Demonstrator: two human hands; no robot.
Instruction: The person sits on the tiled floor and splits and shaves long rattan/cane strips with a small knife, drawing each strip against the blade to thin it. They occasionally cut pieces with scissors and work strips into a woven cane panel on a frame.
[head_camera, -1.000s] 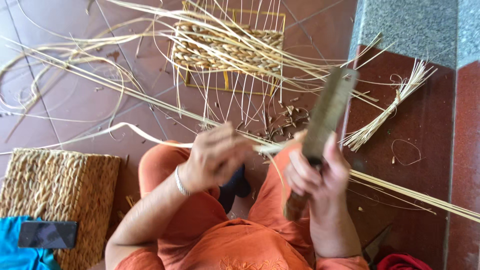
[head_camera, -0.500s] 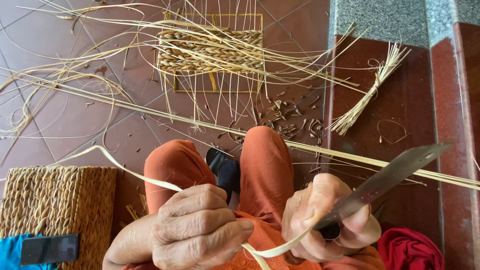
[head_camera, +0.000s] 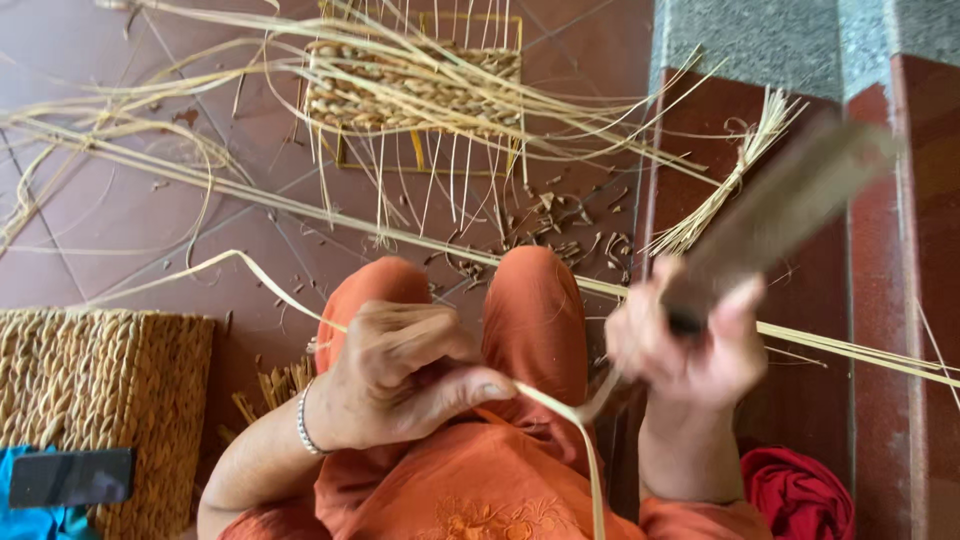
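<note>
My left hand (head_camera: 405, 375) pinches a long pale cane strip (head_camera: 560, 415) above my orange-clad knees; the strip runs left in an arc over the floor and hangs down at the front. My right hand (head_camera: 685, 345) grips the handle of a large flat-bladed knife (head_camera: 785, 205), blurred, its blade pointing up and right. The strip passes between both hands, close under the knife's handle. A silver bangle sits on my left wrist.
A half-woven basket on a yellow frame (head_camera: 415, 85) stands ahead, loose canes spreading from it. A long cane (head_camera: 300, 205) crosses the tiled floor. A woven mat (head_camera: 100, 385) with a dark phone (head_camera: 70, 478) lies left. A red cloth (head_camera: 795, 495) and tied straw bundle (head_camera: 735, 185) lie right.
Both hands dropped toward my lap, then spread apart. The knife swung from upright to slanting right and has lifted again, while the strip slid through my left fingers.
</note>
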